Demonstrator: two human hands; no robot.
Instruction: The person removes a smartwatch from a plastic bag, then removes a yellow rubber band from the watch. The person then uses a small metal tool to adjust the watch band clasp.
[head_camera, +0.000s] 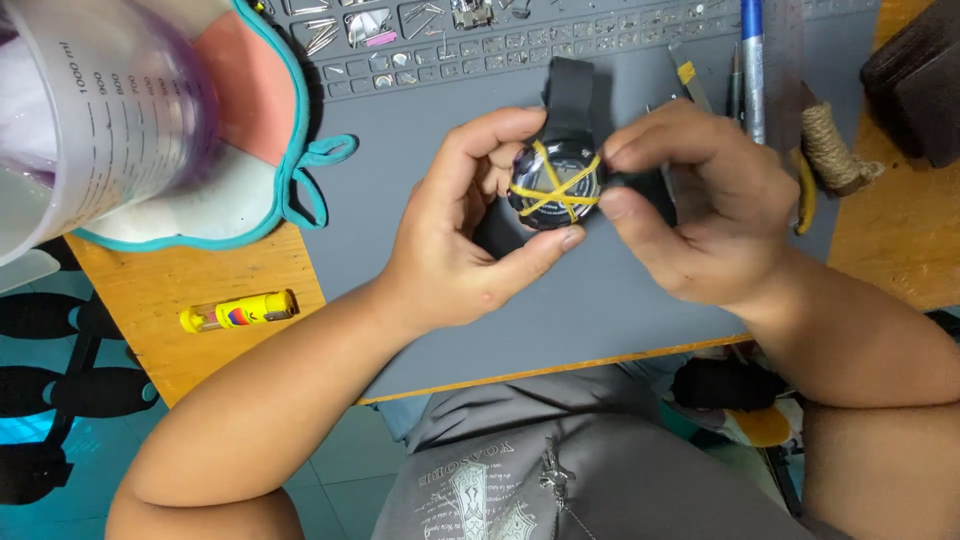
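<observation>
left hand (450, 250) + right hand (700, 215): hold black watch (557, 183) | yellow rubber bands (560, 185) crossed over face | grey mat (420, 140)

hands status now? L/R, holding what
Left hand: closed on the black wristwatch wrapped in yellow rubber bands.
Right hand: closed, pinching the same watch's right side.

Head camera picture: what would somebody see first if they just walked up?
Most likely the black watch in the middle, its face crossed by yellow rubber bands, held over the grey mat by the left hand and right hand. Next, the big clear measuring jug looming at top left, then the yellow lighter on the wooden table at lower left.
</observation>
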